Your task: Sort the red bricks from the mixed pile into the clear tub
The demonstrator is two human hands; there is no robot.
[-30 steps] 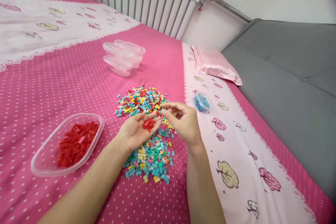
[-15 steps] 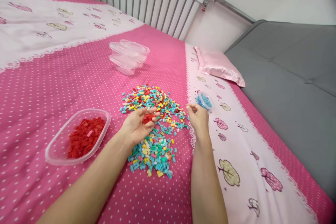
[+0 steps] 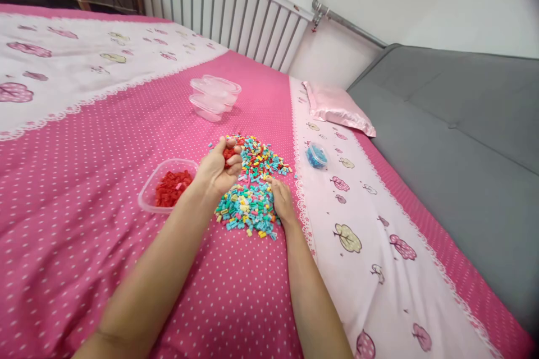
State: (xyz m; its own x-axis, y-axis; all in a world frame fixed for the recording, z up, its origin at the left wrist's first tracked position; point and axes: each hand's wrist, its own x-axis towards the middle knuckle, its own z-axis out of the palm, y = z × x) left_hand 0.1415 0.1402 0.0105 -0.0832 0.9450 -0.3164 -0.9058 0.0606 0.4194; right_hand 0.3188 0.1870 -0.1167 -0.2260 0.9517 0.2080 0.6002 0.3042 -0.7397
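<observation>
My left hand [image 3: 214, 171] is cupped palm up, its fingers curled round a handful of small red toy bricks [image 3: 228, 155]. It hovers over the left side of a mixed pile of small colourful toy bricks [image 3: 259, 157]. A nearer heap of mostly turquoise bricks [image 3: 248, 207] lies below it. My right hand [image 3: 282, 200] rests at the right edge of that heap, its fingers bent together with the tips at the bricks; anything between them is hidden. Left of my left hand stands a clear plastic tub [image 3: 145, 195] with red bricks [image 3: 168, 188] and a pink one inside, partly covered by my forearm.
A small clear tub of blue bricks [image 3: 316, 156] sits to the right on the pale strip of the bedspread [image 3: 349, 286]. Stacked clear containers [image 3: 214, 95] stand farther back. A pink pillow [image 3: 339, 106] lies near the grey headboard [image 3: 446, 129]; a white radiator [image 3: 240, 14] lines the wall.
My right hand has moved left, from near the blue tub to the nearer heap. My left hand has risen a little, with its fingers curled more over the red bricks. The view has shifted.
</observation>
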